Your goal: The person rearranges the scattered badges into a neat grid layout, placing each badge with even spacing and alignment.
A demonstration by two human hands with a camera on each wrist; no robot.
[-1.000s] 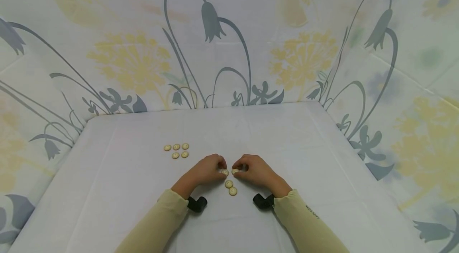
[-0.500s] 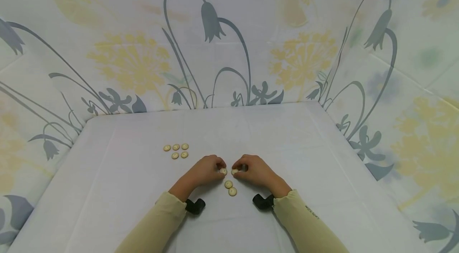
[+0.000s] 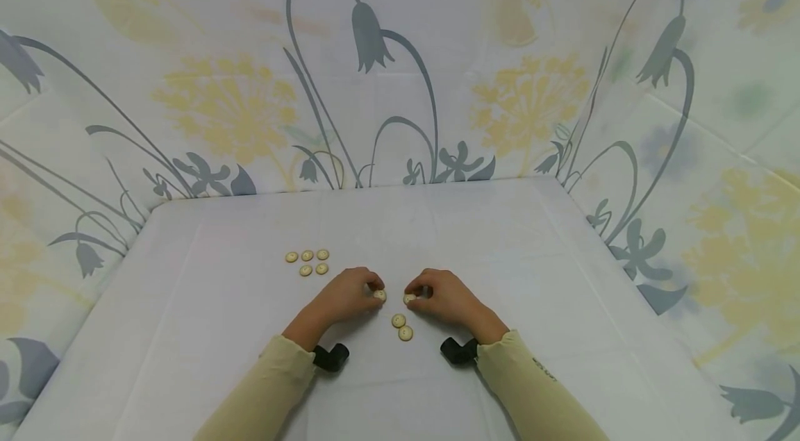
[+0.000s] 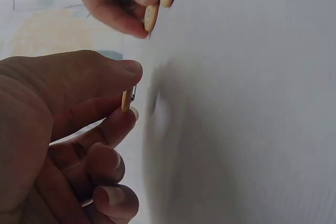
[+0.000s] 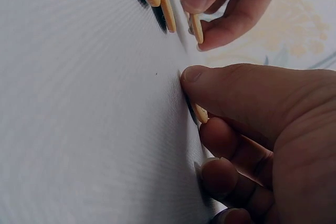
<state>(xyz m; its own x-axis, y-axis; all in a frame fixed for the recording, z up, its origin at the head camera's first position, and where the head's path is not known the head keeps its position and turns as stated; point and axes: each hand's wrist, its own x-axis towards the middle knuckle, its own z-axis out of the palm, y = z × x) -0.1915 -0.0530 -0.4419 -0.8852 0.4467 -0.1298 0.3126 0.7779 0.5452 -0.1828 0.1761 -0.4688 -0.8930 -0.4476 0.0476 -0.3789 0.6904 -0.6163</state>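
Pale yellow round pin badges with small dark marks lie on the white table. My left hand [image 3: 346, 296] pinches one left-hand badge [image 4: 126, 99] on edge between thumb and finger; thin metal shows on its back. Its shadow falls on the cloth apart from the fingers. Facing it, my right hand [image 3: 446, 297] holds a right-hand badge [image 5: 200, 113] by its rim, low at the cloth, with thumb and fingertip on either side. Between the wrists, a nearer badge [image 3: 405, 333] and a second badge [image 3: 398, 321] lie almost edge to edge.
Several more badges [image 3: 306, 255] lie in two short rows, left of and beyond my left hand. Flower-printed cloth [image 3: 400, 80] rises along the back and sides of the white-covered table [image 3: 500, 233]. A black wrist mount [image 3: 459, 351] sits at each cuff.
My left hand has drawn left and slightly back with its badge, widening the gap between the hands. The right hand and the badges on the table stay put.
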